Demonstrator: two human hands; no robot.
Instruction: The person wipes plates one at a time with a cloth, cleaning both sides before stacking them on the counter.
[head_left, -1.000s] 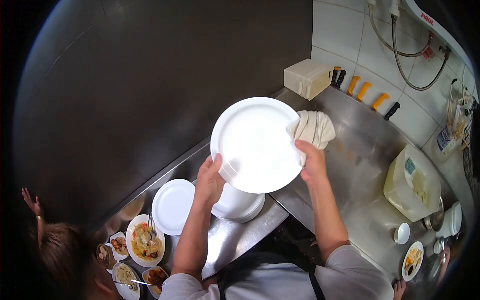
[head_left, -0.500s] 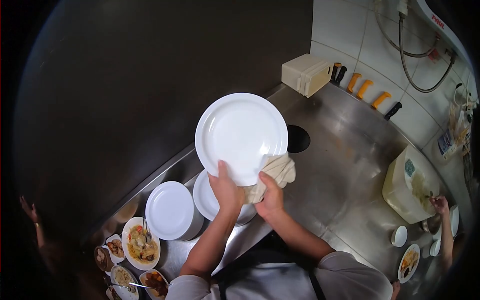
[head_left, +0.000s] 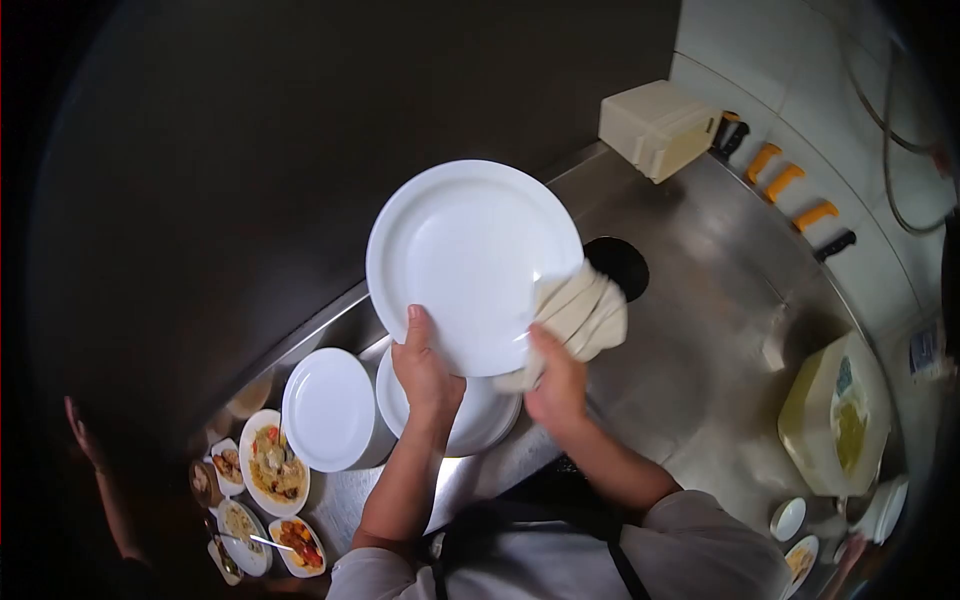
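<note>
A round white plate is held up over the counter, its upper face turned to me. My left hand grips its lower left rim, thumb on top and fingers hidden underneath. My right hand is closed on a cream cloth, which lies against the plate's lower right rim. Below the plate, partly covered by it and by my hands, stands a stack of white plates. Another white plate stack is just left of that.
Dishes of food, including an oval platter, stand at lower left. A dark round hole is in the steel counter. Knives line the tiled wall beside a beige box. A tub is at right. Another person's hand shows far left.
My right hand and the cloth have moved right along the plate's rim. The plate appears slightly higher and left. The view has shifted, and the other person's hand has left the tub at right.
</note>
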